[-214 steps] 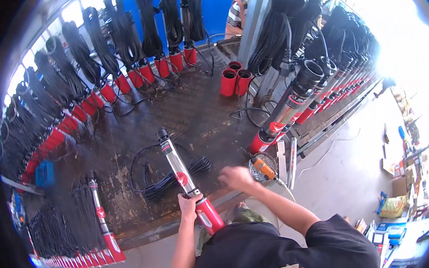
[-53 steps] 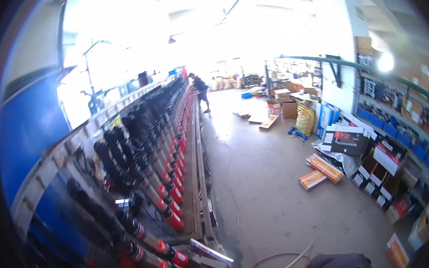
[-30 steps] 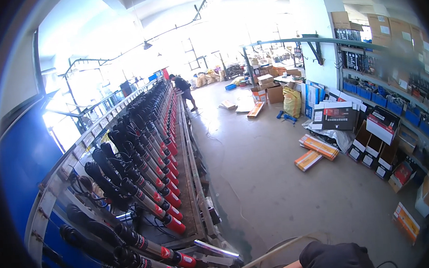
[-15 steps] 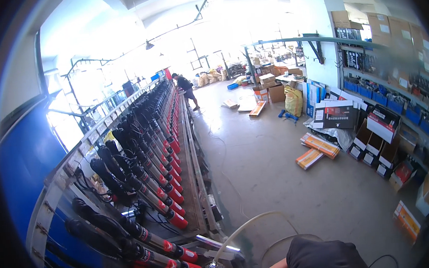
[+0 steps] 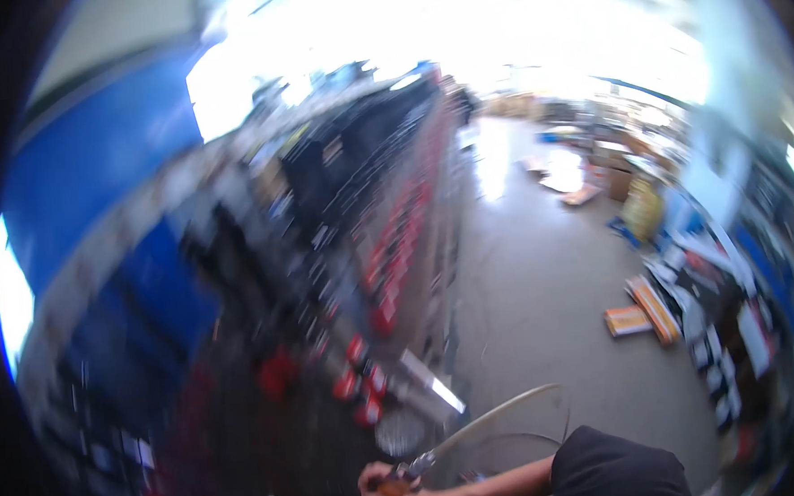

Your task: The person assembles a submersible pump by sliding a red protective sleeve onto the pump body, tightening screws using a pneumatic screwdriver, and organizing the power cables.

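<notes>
Orange shows between the fingers of the hand (image 5: 385, 493) at the lower edge, which is clenching round a small orange and metal fitting (image 5: 400, 481); the blur is hiding which hand it is, and whether the other one is gripping there too I cannot tell. A pale hose (image 5: 500, 409) is arching up and away from that fitting, over a dark-sleeved forearm (image 5: 509, 492) that is coming in from the right. Judging by this, the person is handling the hose end at the near edge of the bench (image 5: 336, 449), so the work looks to be at a connecting or feeding stage; the next move calls for steadying the fitting and keeping the hose from kinking. Just beyond, red-capped tools (image 5: 364, 389) are lying in a smeared row along the bench, running away toward the bright far end. Further right, flat cartons (image 5: 643, 311) are lying on the grey floor (image 5: 543, 285), well apart from the hand.
</notes>
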`<action>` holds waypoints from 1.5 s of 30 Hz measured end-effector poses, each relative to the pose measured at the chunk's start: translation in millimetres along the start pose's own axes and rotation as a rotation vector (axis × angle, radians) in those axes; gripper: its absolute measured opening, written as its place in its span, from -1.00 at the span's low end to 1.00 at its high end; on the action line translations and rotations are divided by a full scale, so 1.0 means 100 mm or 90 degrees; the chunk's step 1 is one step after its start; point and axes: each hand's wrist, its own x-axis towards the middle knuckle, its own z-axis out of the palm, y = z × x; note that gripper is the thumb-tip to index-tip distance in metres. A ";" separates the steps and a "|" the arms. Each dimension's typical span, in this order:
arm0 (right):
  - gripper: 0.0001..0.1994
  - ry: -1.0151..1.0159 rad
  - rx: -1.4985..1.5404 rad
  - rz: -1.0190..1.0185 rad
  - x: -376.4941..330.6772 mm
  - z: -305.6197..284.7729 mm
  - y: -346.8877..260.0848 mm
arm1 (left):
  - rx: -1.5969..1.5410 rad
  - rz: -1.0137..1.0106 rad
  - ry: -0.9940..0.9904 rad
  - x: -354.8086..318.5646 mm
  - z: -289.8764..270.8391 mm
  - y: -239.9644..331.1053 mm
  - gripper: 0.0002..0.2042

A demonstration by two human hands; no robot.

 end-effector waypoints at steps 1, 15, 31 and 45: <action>-0.68 -0.074 -0.064 -0.008 -0.05 0.04 -0.05 | -0.067 0.035 -0.013 0.22 -0.44 -0.02 -0.79; -0.82 -0.110 0.004 0.147 -0.69 0.28 0.87 | -0.047 0.113 0.308 -0.99 -0.32 -0.21 -0.91; -0.79 -0.016 0.043 0.308 -0.31 0.68 1.01 | 0.112 0.276 0.372 -1.09 -0.97 0.38 -0.86; -0.80 0.012 0.019 0.372 -0.25 0.96 0.90 | 0.250 0.304 0.367 -0.97 -0.60 0.38 -0.82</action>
